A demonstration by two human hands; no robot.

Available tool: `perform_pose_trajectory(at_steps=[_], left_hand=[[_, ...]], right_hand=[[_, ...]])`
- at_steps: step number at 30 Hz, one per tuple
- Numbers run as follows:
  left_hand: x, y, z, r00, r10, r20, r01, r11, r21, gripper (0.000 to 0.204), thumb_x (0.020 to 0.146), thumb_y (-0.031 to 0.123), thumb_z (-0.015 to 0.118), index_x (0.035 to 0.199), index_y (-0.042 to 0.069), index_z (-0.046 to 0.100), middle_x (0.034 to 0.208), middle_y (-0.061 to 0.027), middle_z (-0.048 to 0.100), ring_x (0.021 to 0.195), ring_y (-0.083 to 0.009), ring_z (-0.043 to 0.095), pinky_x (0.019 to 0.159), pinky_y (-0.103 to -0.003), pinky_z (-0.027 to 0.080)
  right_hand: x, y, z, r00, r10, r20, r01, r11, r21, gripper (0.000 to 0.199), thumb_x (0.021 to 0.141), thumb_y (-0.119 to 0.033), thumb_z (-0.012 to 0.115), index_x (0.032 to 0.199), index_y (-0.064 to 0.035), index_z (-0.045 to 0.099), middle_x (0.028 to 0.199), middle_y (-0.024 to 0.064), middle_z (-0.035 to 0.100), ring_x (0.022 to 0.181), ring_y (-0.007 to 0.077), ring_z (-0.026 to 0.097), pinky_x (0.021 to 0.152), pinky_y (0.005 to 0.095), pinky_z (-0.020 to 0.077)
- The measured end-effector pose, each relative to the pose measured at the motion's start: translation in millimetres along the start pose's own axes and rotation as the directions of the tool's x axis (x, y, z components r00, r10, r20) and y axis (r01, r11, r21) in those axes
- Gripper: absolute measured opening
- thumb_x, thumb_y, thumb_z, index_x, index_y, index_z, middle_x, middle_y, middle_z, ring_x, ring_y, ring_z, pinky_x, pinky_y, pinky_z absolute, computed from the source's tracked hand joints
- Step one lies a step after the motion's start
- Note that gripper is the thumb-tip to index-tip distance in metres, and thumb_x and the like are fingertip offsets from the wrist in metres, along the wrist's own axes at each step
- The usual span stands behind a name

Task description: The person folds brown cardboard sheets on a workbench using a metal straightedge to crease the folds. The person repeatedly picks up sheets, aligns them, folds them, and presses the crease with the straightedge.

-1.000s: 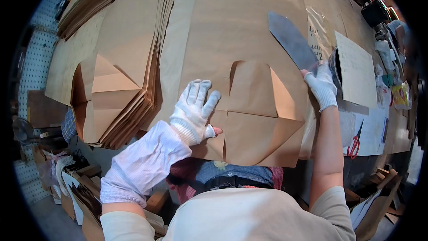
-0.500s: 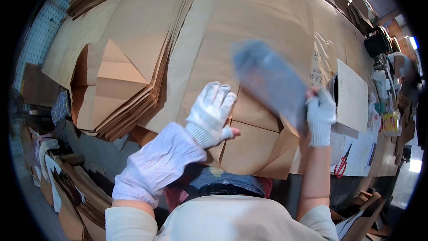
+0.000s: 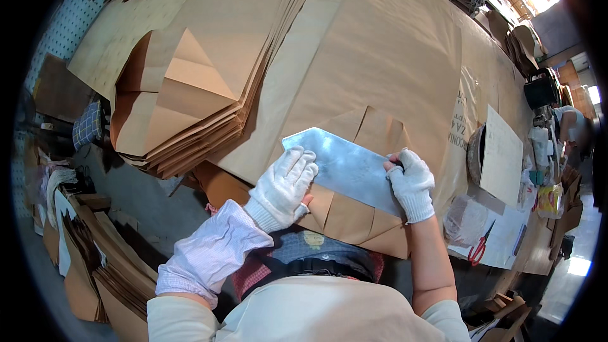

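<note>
A flat, shiny metal plate [image 3: 345,164] with slanted ends lies across the folded bottom of a large brown paper bag [image 3: 354,220]. My right hand [image 3: 410,180], in a white knit glove with bare fingertips, grips the plate's right end between thumb and fingers. At the plate's left end my left hand [image 3: 285,183], gloved as well, rests flat with its fingers stretched out over the plate's edge and the paper. Its bare thumb tip touches the bag's fold. A pale striped sleeve cover is on my left forearm.
A stack of brown paper bags [image 3: 209,82] with folded bottoms lies on the left. Red-handled scissors [image 3: 479,248] and a pale board [image 3: 501,155] lie on the right. More brown paper bundles [image 3: 120,278] stand below the table at left. A person [image 3: 573,123] is at far right.
The metal plate has come down and left from its raised, blurred position onto the bag's fold. My right hand moved left with it. My left hand shifted slightly left and down.
</note>
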State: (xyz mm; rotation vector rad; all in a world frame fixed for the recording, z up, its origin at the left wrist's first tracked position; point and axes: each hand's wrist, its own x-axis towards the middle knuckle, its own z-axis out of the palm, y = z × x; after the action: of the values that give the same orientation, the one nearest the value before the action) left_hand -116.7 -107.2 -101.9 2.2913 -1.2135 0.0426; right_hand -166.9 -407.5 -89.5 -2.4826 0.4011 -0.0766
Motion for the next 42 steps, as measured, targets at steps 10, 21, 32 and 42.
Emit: perform_pose_trajectory(at_steps=[10,21,32,42], left_hand=[[1,-2,-8,0.998,-0.030,0.053,0.029,0.999,0.026,0.063,0.071,0.014,0.076,0.127,-0.008,0.058,0.135,-0.0256,0.059,0.132,-0.0464,0.050,0.108,-0.052,0.046],[-3,15,0,0.976,-0.039,0.214,-0.022,0.961,0.274,0.062,0.084,0.012,0.065,0.144,0.002,0.054,0.151,-0.0253,0.050,0.143,-0.0485,0.041,0.114,-0.055,0.037],[1,19,-4,0.980,-0.003,0.197,-0.062,0.944,0.323,0.061,0.077,0.011,0.068,0.136,-0.001,0.058,0.144,-0.0249,0.054,0.137,-0.0480,0.046,0.110,-0.056,0.041],[42,32,-30,0.935,0.040,0.351,-0.102,0.982,0.159,0.068,0.053,0.014,0.078,0.116,-0.004,0.060,0.121,-0.0204,0.061,0.117,-0.0374,0.058,0.096,-0.045,0.052]], right_hand=[[3,8,13,0.962,-0.258,-0.087,0.246,0.961,-0.128,0.019,0.084,-0.019,0.073,0.097,-0.0061,0.069,0.095,0.0127,0.071,0.090,0.0340,0.069,0.077,0.0460,0.0541],[-36,5,9,0.922,-0.359,0.145,0.386,0.884,-0.263,0.089,0.082,-0.061,0.070,0.143,0.0016,0.054,0.156,0.0185,0.043,0.150,0.0366,0.032,0.127,0.0538,0.0165],[-36,9,11,0.896,-0.433,0.100,0.444,0.875,-0.191,0.091,0.074,-0.055,0.078,0.140,0.0032,0.054,0.154,0.0209,0.045,0.146,0.0396,0.038,0.126,0.0552,0.0208],[-29,54,29,0.894,-0.299,-0.334,0.407,0.853,0.326,0.019,0.078,-0.001,0.066,0.096,-0.0031,0.071,0.131,0.0158,0.068,0.130,0.0344,0.059,0.119,0.0490,0.0400]])
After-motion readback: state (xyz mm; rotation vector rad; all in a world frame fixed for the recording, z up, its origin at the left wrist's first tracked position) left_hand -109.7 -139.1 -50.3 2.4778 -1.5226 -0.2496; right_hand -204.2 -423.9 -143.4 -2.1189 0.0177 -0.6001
